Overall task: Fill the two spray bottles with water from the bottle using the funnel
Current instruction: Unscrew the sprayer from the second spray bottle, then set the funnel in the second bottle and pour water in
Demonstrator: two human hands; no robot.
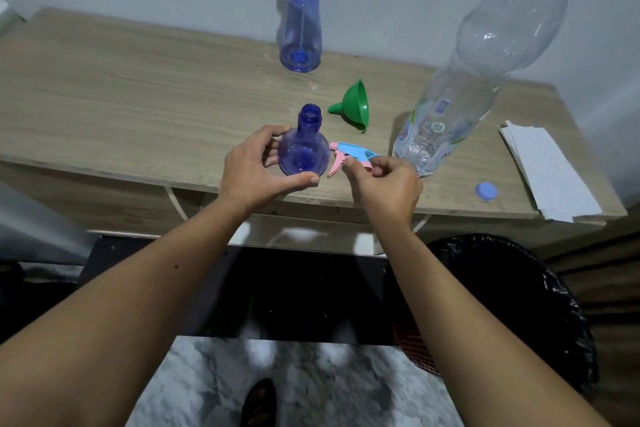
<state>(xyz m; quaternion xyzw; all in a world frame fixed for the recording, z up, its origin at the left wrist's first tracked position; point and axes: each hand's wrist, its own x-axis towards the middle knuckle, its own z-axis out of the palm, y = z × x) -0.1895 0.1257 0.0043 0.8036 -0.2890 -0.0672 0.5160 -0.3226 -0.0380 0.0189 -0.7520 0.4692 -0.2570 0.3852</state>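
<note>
A pale wall backs the light wood-grain tabletop (138, 87) I am working over, with a black-lined bin at about four o'clock below its edge. My left hand (256, 170) curls thumb and fingers around the base of the uncapped, translucent blue plastic spray bottle (304, 149), standing upright near the front edge. My right hand (384, 184) pinches the pink-and-light-blue trigger sprayer head (349, 156), which lies at three o'clock, just beside that bottle.

The green plastic funnel (353, 106) lies on its side at one o'clock from the open bottle. The tall clear plastic water bottle (460, 80) stands farther right, its blue cap (486, 191) on the table at five o'clock from it. The second blue spray bottle with its white-and-blue trigger (300, 17) waits at twelve o'clock, trigger still on.

To my mind the step is parking the sprayer head. I would lay it clear of the bottle, keep the left grip steady, then seat the funnel spout squarely in the neck before pouring.
</note>
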